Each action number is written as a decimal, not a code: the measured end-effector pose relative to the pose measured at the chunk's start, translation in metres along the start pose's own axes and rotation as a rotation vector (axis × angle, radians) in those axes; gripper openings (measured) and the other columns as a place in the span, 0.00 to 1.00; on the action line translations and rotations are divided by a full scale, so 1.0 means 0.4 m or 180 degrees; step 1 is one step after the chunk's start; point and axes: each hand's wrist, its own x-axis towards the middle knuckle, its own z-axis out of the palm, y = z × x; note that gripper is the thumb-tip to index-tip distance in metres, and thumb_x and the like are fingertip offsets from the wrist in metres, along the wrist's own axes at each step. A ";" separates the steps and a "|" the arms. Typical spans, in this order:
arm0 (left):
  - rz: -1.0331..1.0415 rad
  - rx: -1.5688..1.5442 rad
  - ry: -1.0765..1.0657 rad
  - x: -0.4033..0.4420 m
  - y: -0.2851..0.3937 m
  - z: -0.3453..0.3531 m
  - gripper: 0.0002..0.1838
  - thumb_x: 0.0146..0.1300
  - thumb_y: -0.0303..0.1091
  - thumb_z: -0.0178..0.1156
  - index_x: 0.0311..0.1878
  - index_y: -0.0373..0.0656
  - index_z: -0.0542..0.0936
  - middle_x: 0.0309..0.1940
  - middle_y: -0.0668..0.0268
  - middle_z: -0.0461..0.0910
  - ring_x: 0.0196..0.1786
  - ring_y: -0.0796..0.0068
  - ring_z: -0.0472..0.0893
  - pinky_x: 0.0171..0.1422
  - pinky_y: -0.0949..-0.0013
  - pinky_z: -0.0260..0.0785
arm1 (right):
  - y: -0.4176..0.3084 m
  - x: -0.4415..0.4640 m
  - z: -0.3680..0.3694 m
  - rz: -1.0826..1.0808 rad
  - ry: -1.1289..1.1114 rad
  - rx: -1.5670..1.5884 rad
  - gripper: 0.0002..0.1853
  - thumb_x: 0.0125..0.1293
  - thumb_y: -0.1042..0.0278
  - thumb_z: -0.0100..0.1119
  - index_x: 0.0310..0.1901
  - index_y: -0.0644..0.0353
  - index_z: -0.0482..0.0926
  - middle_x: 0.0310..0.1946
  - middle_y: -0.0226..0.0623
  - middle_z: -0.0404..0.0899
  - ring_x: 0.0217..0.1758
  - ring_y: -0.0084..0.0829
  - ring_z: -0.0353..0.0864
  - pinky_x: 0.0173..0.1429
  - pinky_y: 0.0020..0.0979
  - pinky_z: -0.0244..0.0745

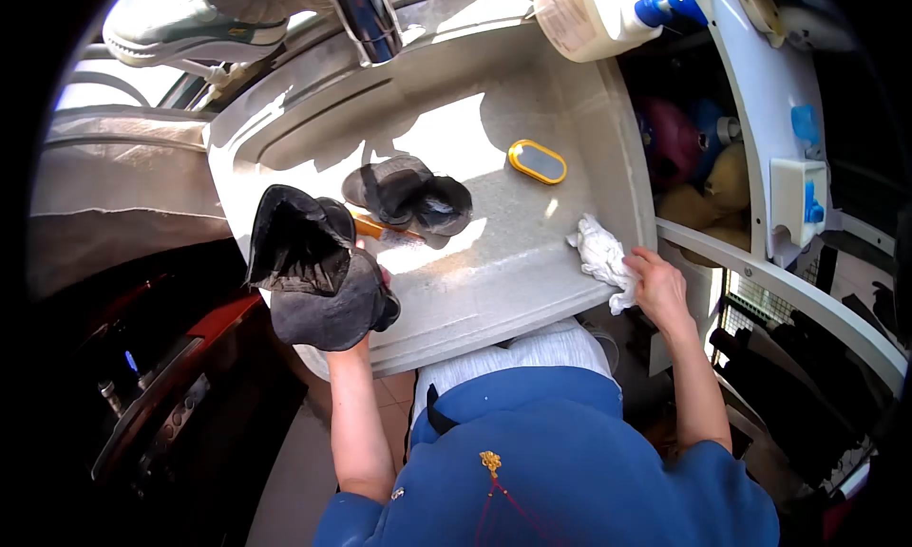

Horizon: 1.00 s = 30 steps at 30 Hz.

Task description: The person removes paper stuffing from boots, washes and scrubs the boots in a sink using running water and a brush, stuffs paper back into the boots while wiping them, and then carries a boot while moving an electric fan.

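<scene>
Sunlit sink (532, 272): L hand (385, 267) w/ 1 dark shoe (328, 310), R hand (657, 286) w/ white cloth (603, 254).

Person's attire: one blue short-sleeved top (589, 452) with gold knot-shaped pendant (490, 462) at chest, two thin red cords (494, 499) spreading below it; one pair light grey heathered trousers (518, 354); both forearms and hands bare.

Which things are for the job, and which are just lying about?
Probably for the job:
dark shoe, in left hand
white cloth, at right hand
dark footwear in basin
orange tool, partly hidden

Probably just about:
pale shoe
blue-topped bottle
yellow-rimmed oval, untouched; hard to tell
</scene>
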 end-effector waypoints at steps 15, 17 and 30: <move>-0.0168 0.0549 0.1255 0.032 -0.086 -0.276 0.39 0.65 0.65 0.44 0.65 0.40 0.64 0.61 0.58 0.70 0.61 0.62 0.71 0.68 0.58 0.64 | 0.128 -0.088 0.059 0.0342 0.0717 -0.0515 0.19 0.46 0.74 0.60 0.45 0.56 0.77 0.50 0.38 0.75 0.52 0.45 0.74 0.56 0.42 0.71; -0.0224 0.0571 0.1293 0.042 -0.093 -0.309 0.39 0.66 0.65 0.44 0.65 0.39 0.65 0.60 0.58 0.71 0.61 0.61 0.72 0.68 0.57 0.64 | 0.135 -0.089 0.067 0.0445 0.0802 -0.0465 0.21 0.46 0.73 0.61 0.46 0.58 0.76 0.50 0.41 0.75 0.53 0.47 0.74 0.57 0.43 0.70; 0.0239 0.1218 0.1695 0.138 -0.138 -0.386 0.26 0.68 0.49 0.54 0.63 0.43 0.69 0.53 0.63 0.77 0.51 0.67 0.78 0.54 0.64 0.72 | 0.173 -0.064 0.096 0.0973 0.0081 0.0956 0.28 0.45 0.73 0.58 0.53 0.65 0.73 0.50 0.50 0.74 0.56 0.50 0.72 0.60 0.41 0.69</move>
